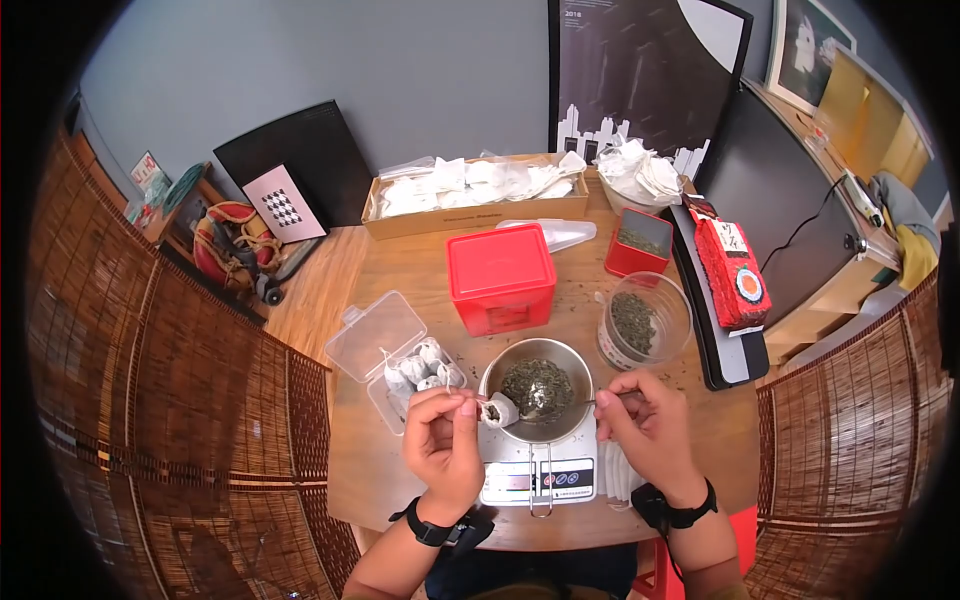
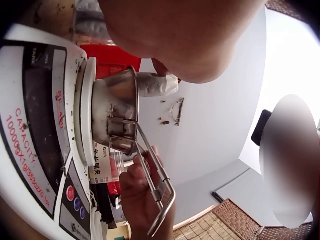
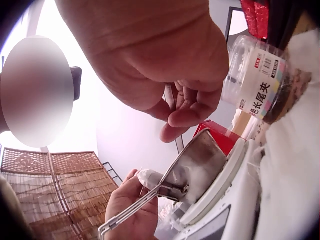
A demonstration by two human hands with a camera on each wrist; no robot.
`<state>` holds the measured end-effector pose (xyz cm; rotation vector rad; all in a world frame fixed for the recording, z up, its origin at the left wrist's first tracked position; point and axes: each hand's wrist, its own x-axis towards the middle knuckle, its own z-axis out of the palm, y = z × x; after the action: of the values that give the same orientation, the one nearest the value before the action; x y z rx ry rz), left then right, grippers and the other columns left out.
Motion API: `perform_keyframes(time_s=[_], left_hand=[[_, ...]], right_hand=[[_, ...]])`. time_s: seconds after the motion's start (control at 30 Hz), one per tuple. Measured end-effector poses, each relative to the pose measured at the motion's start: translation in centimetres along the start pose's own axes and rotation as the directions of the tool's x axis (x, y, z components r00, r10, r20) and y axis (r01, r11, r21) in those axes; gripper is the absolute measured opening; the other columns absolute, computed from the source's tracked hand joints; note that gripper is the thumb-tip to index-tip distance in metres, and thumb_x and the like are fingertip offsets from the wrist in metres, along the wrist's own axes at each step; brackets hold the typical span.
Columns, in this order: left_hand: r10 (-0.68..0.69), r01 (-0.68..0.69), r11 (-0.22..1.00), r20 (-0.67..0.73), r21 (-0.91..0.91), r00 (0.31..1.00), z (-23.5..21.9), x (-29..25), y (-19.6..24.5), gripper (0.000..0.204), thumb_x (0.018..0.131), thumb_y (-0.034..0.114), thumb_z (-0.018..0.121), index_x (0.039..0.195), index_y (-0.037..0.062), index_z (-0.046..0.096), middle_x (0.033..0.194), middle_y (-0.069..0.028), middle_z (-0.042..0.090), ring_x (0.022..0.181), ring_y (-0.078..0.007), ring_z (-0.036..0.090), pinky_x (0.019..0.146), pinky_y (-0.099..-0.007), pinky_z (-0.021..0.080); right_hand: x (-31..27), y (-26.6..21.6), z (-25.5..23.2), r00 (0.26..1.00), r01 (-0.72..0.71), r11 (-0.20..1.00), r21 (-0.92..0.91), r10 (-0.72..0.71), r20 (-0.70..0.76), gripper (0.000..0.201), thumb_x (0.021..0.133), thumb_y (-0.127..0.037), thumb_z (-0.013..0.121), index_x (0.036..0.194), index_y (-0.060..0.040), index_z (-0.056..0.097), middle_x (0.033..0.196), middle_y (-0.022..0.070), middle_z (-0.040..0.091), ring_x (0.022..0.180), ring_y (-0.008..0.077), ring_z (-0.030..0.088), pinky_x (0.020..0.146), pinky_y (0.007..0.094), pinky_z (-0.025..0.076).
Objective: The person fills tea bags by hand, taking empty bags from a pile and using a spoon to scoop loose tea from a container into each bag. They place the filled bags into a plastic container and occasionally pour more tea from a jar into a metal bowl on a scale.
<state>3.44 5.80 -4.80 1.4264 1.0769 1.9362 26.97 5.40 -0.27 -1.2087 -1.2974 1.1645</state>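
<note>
My left hand (image 1: pixel 443 455) pinches a small white tea bag (image 1: pixel 498 411), its mouth open with dark leaf inside, at the left rim of a metal bowl (image 1: pixel 490 372). Dried tea leaves (image 1: pixel 530 378) lie in the bowl. With thumb and fingertips my right hand (image 1: pixel 648 430) grips a spoon (image 1: pixel 588 402) by its thin handle; its shiny end lies among the leaves. The bowl, with its folding wire handle (image 2: pixel 155 185) pointing toward me, stands on a white digital kitchen scale (image 1: pixel 500 485). In the right wrist view the right palm covers part of the spoon.
Left stands an open clear box (image 1: pixel 375 335) with several filled tea bags. Behind are a red tin (image 1: pixel 500 275) and a carton (image 1: pixel 470 215) of white bags. On the right are a clear tub (image 1: pixel 690 320) of leaves, an open red tin (image 1: pixel 640 262) and a red packet (image 1: pixel 730 270).
</note>
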Motion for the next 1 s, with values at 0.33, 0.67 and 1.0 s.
perform_keyframes(time_s=[0.33, 0.67, 1.0], left_hand=[[0.002, -0.003, 1.000, -0.007, -0.031, 1.000, 0.0, 0.0, 0.0, 0.015, 0.104, -0.012, 0.064, 0.116, -0.0029, 0.062, 0.118, -0.0151, 0.064, 0.094, -0.0175, 0.072, 0.078, -0.0283, 0.061], [-0.155, 0.177, 0.978, 0.179, -0.114, 0.972, 0.6, 0.2, 0.2, 0.012, 0.106, -0.008, 0.064, 0.117, -0.0049, 0.065, 0.115, -0.0162, 0.066, 0.090, -0.0196, 0.073, 0.074, -0.0310, 0.063], [-0.188, 0.201, 0.977, 0.148, -0.075, 0.971, 0.6, 0.4, 0.0, 0.014, 0.104, -0.011, 0.066, 0.117, -0.0050, 0.067, 0.115, -0.0169, 0.068, 0.094, -0.0207, 0.076, 0.072, -0.0295, 0.066]], right_hand=[[0.4, 1.3, 0.7, 0.998, 0.023, 0.999, 0.025, -0.021, -0.064, 0.011, 0.105, -0.004, 0.075, 0.110, 0.0047, 0.071, 0.089, 0.0059, 0.073, 0.074, 0.0112, 0.074, 0.061, 0.0240, 0.056], [0.5, 1.2, 0.4, 0.994, 0.005, 0.987, 0.162, 0.014, -0.113, 0.015, 0.108, -0.005, 0.070, 0.121, 0.0022, 0.065, 0.099, 0.0070, 0.075, 0.074, 0.0085, 0.068, 0.063, 0.0233, 0.055], [0.1, 0.5, -0.3, 0.977, 0.117, 0.978, 0.172, -0.082, -0.195, 0.016, 0.109, -0.003, 0.067, 0.123, 0.0011, 0.060, 0.105, 0.0124, 0.076, 0.074, 0.0093, 0.067, 0.066, 0.0220, 0.053]])
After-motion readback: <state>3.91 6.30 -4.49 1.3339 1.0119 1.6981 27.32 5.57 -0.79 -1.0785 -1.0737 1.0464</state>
